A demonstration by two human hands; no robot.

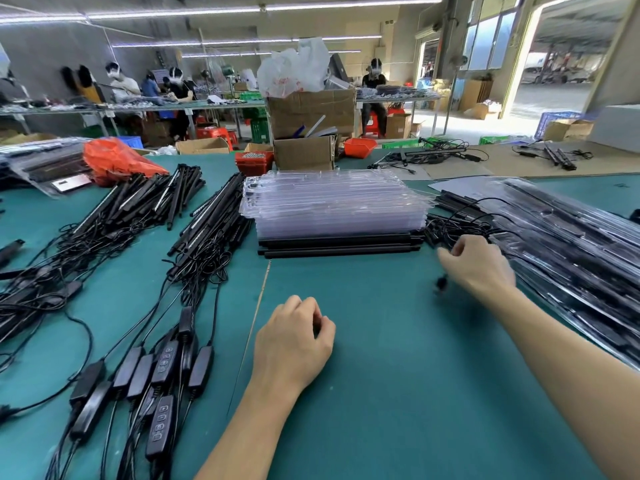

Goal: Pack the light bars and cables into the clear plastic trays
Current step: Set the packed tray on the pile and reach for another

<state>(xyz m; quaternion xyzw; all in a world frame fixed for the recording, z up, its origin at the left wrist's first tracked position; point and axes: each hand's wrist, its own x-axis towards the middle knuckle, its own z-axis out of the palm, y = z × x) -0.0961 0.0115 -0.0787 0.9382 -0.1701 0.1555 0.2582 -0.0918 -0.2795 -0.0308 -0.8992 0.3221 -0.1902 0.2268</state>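
Your left hand (pixel 294 344) rests loosely curled on the mat, empty. Your right hand (pixel 479 268) pinches a small blurred plug by the cables (pixel 450 226). Light bars (pixel 341 249) lie under the stacked trays (pixel 332 202): stiff, light, grab mid-length.

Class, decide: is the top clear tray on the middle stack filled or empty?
Empty. The top clear tray shows only transparent plastic, no bars or cables inside.
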